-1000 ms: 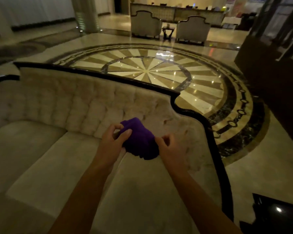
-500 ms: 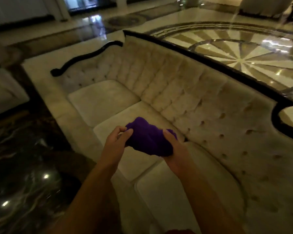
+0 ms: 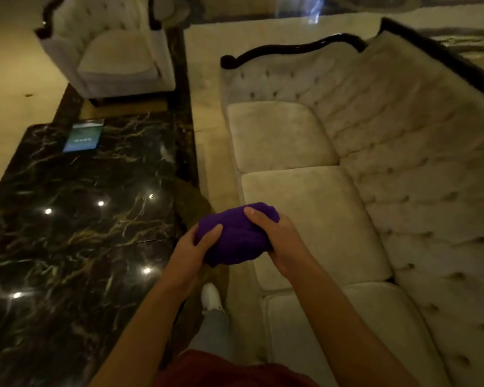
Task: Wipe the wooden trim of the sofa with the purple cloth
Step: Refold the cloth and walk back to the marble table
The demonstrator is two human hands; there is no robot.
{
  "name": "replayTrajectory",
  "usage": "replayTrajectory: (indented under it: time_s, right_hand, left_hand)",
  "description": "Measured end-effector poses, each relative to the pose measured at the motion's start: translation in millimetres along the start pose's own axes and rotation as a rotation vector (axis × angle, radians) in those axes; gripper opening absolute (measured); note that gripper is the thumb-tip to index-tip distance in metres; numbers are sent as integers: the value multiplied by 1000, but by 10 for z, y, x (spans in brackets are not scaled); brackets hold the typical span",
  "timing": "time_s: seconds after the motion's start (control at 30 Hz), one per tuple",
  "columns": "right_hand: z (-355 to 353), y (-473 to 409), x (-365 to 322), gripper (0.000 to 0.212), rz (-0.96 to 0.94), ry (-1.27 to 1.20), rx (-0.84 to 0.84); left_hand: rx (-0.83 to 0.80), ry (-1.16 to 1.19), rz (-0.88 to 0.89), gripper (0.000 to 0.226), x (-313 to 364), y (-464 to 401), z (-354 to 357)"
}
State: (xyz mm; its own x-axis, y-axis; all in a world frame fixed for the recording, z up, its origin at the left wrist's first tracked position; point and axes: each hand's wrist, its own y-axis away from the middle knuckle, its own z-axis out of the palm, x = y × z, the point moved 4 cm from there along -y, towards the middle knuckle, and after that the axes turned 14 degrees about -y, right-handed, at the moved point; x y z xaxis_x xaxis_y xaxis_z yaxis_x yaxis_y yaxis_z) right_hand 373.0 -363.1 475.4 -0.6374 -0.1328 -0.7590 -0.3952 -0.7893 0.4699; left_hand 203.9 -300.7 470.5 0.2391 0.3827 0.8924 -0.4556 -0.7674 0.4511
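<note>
Both hands up in front of the chest, clear of everything. Purple cloth (image 3: 235,236) bunched into a soft lump between them: left hand (image 3: 190,252) clamped on its near-left side, thumb laid across the top, right hand (image 3: 280,241) wrapped over the far-right side, fingers curled in. Held in the air above the front edge of the sofa's (image 3: 305,208) middle seat cushion, touching no furniture. Open strip of pale floor between the sofa front and the dark marble table (image 3: 76,219) at left, a white shoe (image 3: 211,297) planted in it. Wooden trim (image 3: 296,48), black and glossy, curling along the far armrest and up the back edge, well apart from the cloth. Cream plush upholstery, button-tufted back, three flat cushions. Matching armchair (image 3: 112,51) beyond the table. Blue booklet (image 3: 83,135) flat on the veined marble, ceiling lights reflected around it.
</note>
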Motion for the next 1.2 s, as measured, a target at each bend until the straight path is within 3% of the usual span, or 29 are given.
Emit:
replayTrajectory:
  time_s: [0.13,0.2,0.33,0.43,0.57,0.7,0.87,1.0,1.2]
  right_hand:
    - [276,-662,102,44,120,130,17]
    - [352,-1012,145,45,153,233,104]
    - [542,-1585,105,51,49,487,295]
    - [987,-1953,221,34,221,452,133]
    - [1607,-2407,573,41,385,355,-75]
    - [2134,-2965,905,41,513,212,-138]
    - [2639,-3609,1158,30,581,438,-361]
    - [2920,-4120,1504,38,647,672,-537]
    - [3048,-4711,2235,46,790,968,-726]
  left_hand:
    - [114,1,24,41,74,-448,-405]
    - [158,-47,47,32,172,-708,-617]
    - [268,-199,45,20,278,-1262,-1117]
    - [296,-205,3,21,301,-1613,-1509]
    - [282,-71,-72,44,295,-1921,-1923]
    - [397,-9,-148,18,201,-2106,-2213]
    - [624,34,-297,14,-6,-2266,-2595]
    - [798,92,-436,32,-294,-2457,-2788]
    - [936,198,-580,32,-1027,-2705,-2844]
